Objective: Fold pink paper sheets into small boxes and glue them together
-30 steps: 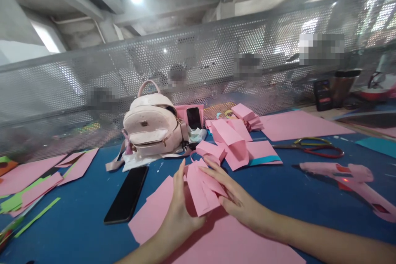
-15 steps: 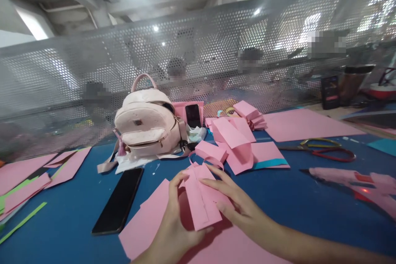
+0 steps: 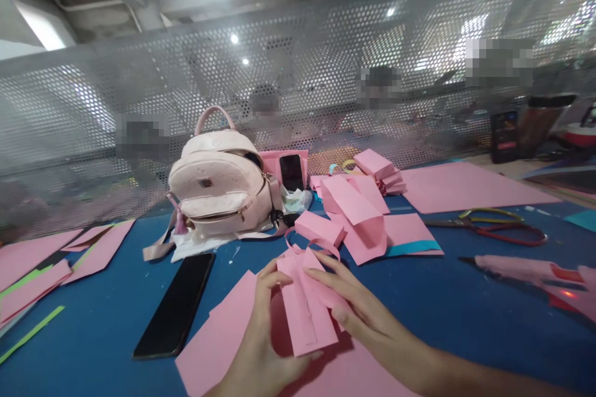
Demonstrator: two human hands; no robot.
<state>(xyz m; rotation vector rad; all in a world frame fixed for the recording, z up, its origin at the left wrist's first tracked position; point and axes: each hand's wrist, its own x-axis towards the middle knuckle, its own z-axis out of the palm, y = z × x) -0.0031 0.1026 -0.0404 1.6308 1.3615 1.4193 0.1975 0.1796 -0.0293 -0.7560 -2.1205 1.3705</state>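
My left hand (image 3: 263, 347) grips a small folded pink paper bag (image 3: 305, 310) from its left side, thumb and fingers curled round the edge. My right hand (image 3: 358, 313) presses on the same bag from the right, with the fingers laid along its front. The bag has a thin pink loop handle (image 3: 311, 242) at its top. It hovers just over a large pink paper sheet (image 3: 223, 335) lying on the blue table (image 3: 419, 298).
A black phone (image 3: 174, 307) lies left of my hands. Behind stand a pink backpack (image 3: 218, 189), more folded pink paper bags (image 3: 358, 205), another phone (image 3: 292, 172). Scissors (image 3: 493, 226) and a pink glue gun (image 3: 535, 273) lie at right. Paper scraps (image 3: 41, 273) cover the left. Perforated metal screen (image 3: 298, 87) behind.
My left fingers have curled over the bag's left edge, where a second ago they stood straight. The bag now stands a little more upright, and the view has shifted slightly.
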